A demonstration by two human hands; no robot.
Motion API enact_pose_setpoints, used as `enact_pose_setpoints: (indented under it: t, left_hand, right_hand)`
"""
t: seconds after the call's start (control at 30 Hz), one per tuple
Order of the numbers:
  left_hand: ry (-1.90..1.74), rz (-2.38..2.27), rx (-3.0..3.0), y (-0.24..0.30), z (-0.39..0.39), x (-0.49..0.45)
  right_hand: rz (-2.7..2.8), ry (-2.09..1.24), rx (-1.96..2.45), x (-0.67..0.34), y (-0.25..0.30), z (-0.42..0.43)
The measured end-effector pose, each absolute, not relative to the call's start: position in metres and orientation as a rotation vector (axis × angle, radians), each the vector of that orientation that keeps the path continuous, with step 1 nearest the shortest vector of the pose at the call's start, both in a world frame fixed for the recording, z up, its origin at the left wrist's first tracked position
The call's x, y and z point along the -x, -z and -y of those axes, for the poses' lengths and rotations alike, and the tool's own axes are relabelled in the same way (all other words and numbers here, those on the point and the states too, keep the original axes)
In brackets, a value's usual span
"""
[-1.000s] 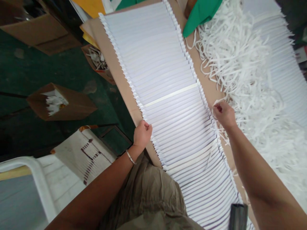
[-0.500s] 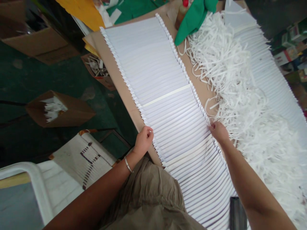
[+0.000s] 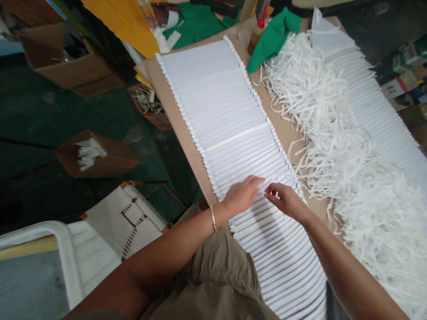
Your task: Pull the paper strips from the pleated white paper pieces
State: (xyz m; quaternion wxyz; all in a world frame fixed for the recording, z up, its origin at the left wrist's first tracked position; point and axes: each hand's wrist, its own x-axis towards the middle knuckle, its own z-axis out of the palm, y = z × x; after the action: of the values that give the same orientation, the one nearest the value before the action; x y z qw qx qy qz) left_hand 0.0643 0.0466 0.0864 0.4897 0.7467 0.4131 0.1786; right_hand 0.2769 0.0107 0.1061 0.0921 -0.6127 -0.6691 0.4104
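Observation:
A long row of overlapping white paper sheets (image 3: 220, 102) lies fanned along a brown board (image 3: 173, 102). My left hand (image 3: 242, 195) rests flat on the sheets near the middle of the row, fingers stretched out. My right hand (image 3: 287, 200) lies just beside it, fingertips pinched on the edge of a white sheet where the two hands meet. A cream strip (image 3: 236, 136) crosses the row farther up. A pile of white paper strips (image 3: 333, 133) lies to the right of the row.
A second fanned row of white sheets (image 3: 383, 115) runs along the right side. A green cloth (image 3: 271, 38) and a glue bottle (image 3: 256, 31) sit at the far end. Cardboard boxes (image 3: 96, 155) with paper scraps stand on the green floor at left. A white chair frame (image 3: 63, 249) is near me.
Both hands left the opposite edges of the sheet row and came together at its middle. The view shifted slightly up the table.

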Motion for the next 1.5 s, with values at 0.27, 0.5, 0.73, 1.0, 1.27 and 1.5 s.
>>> enact_pose_setpoints:
  t: [0.27,0.5,0.73,1.0,1.27,1.5]
  left_hand:
    - [-0.227,-1.061,-1.460,-0.068,-0.058,-0.011]
    - [-0.189,-1.187,-1.488,-0.066,-0.059,0.022]
    - [-0.248,-1.067,-1.177,-0.075,-0.058,-0.012]
    - [-0.398,-1.301,-1.063,-0.041,-0.084,0.058]
    - [-0.426,-1.595,-1.124,-0.021,-0.093,0.037]
    - [-0.378,-1.748,-1.140,-0.009,-0.098,0.029]
  right_hand:
    - [1.870,-1.577,1.824,-0.298,-0.094,-0.006]
    - [2.319,-0.725,2.128,-0.325,-0.093,0.003]
    - [1.977,-1.385,1.570,-0.219,-0.102,-0.031]
    - [1.782,-1.331,1.993,-0.326,-0.064,-0.083]
    - [1.662,-1.082,2.162,-0.353,-0.033,-0.154]
    - [1.586,-0.919,2.190,-0.345,-0.022,-0.186]
